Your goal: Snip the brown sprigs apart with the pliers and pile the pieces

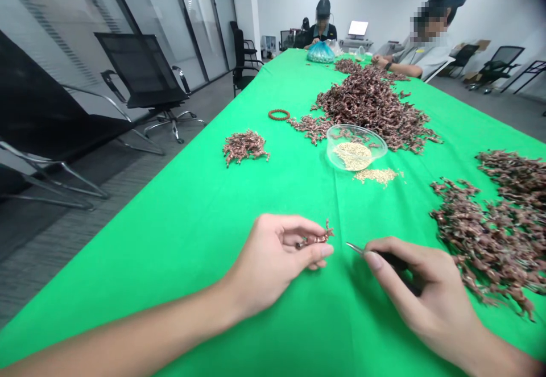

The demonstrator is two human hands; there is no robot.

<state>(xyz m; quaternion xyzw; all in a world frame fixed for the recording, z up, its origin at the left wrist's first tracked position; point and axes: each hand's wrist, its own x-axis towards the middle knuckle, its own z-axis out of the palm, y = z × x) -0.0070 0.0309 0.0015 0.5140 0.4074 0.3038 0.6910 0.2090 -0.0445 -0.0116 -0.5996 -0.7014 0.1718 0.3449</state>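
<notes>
Between the thumb and fingers of my left hand (pixel 277 257) is a small shiny brown figurine (pixel 316 239), its thin limbs poking out past the fingertips. My right hand (pixel 430 291) is closed around tweezers (pixel 355 248), whose slim metal tip points left at the figurine with a gap between them. Ahead of my hands stands a clear plastic bowl (pixel 379 155) with tiny pale gold pieces (pixel 353 155) in it. More of these pieces lie spilled on the green cloth (pixel 298 189) beside the bowl.
A big heap of brown figurines (pixel 371 104) rises behind the bowl. Other piles lie at the right (pixel 490 240) and left (pixel 245 146). A brown beaded ring (pixel 278 115) and a blue bag (pixel 321 52) are farther off. Two people sit at the table; office chairs (pixel 145 73) line the left.
</notes>
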